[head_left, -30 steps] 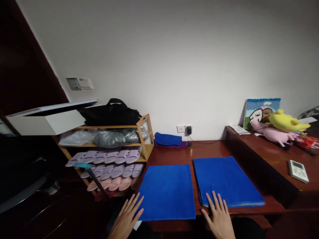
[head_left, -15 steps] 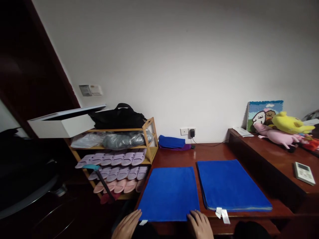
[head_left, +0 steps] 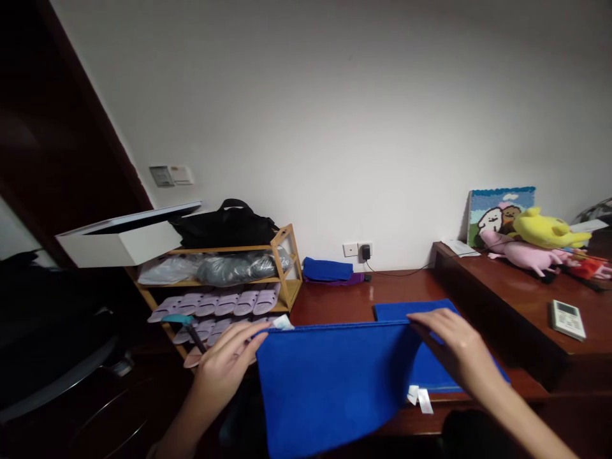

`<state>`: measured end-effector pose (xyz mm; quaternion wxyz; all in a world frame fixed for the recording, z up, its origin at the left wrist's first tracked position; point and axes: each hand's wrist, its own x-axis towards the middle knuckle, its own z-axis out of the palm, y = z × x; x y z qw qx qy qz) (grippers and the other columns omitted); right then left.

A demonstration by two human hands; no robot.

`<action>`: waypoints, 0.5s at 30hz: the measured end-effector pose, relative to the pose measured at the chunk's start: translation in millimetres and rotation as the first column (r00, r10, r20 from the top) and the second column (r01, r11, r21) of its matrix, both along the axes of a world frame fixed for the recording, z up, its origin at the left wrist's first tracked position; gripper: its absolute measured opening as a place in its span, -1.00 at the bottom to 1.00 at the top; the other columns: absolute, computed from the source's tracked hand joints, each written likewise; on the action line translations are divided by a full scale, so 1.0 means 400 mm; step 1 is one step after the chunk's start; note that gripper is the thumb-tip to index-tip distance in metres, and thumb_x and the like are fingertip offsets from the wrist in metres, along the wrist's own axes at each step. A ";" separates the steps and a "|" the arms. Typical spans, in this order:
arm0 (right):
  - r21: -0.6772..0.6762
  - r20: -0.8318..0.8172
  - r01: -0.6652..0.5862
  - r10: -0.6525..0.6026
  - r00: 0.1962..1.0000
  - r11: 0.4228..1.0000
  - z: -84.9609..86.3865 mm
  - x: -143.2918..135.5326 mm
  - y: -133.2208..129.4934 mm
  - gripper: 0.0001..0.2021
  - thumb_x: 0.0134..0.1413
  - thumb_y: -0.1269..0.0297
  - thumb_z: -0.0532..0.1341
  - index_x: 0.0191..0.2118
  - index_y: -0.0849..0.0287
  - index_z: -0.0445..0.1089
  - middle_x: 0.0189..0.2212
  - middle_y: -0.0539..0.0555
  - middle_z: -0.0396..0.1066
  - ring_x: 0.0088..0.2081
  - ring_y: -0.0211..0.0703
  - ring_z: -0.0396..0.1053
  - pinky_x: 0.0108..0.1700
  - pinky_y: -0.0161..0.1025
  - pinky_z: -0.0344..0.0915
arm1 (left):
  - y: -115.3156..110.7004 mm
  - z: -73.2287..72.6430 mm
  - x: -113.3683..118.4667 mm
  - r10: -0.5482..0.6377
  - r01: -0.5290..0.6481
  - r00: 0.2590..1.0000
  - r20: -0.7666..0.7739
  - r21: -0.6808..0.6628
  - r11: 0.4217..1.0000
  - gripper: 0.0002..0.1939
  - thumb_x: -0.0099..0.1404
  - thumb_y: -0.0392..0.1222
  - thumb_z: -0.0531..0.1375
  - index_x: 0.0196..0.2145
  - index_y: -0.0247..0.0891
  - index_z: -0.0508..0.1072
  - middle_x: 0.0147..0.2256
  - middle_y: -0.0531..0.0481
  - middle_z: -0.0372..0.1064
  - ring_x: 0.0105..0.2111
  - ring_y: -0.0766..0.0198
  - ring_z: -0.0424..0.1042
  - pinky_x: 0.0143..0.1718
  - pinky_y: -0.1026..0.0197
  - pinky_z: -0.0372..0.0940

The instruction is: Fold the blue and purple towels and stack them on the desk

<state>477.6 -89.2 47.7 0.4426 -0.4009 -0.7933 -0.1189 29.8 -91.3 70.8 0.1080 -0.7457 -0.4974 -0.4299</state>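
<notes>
A glossy red-brown wooden worktop (head_left: 335, 296) spans the lower centre of the frame. Over its near edge, a rectangular blue fabric cloth (head_left: 329, 376) hangs raised, partly hiding the worktop. The left hand (head_left: 232, 357) pinches its upper-left corner and the right hand (head_left: 447, 335) grips its upper-right corner, a spread grip that probably keeps the top edge taut and the fabric unfolded. A flat blue layered cloth stack (head_left: 435, 376) lies at lower right, apparently set aside to leave room; the held cloth and the right arm cover part of it. To the left, a slatted light-wood shoe rack (head_left: 289, 296) full of slippers closes in that side. At right, a raised dark ledge (head_left: 521, 299) bears pink and yellow plush toys (head_left: 549, 229) and a white remote control (head_left: 568, 319). Smaller still, a folded blue cloth bundle (head_left: 327, 269) rests by the wall, beside a black plug (head_left: 366, 252).
</notes>
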 end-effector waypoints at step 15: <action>-0.336 0.143 0.273 -0.238 0.961 0.901 0.090 0.480 0.163 -0.61 0.32 -0.06 0.12 -0.09 0.04 0.60 -0.22 0.10 0.63 -0.34 -0.04 0.57 -0.27 -0.20 0.43 | 0.285 0.092 0.458 -0.428 0.480 0.877 0.221 -0.470 0.741 -0.70 0.34 -0.02 0.23 -0.21 -0.29 0.65 -0.19 -0.12 0.64 -0.19 0.10 0.58 -0.11 0.13 0.40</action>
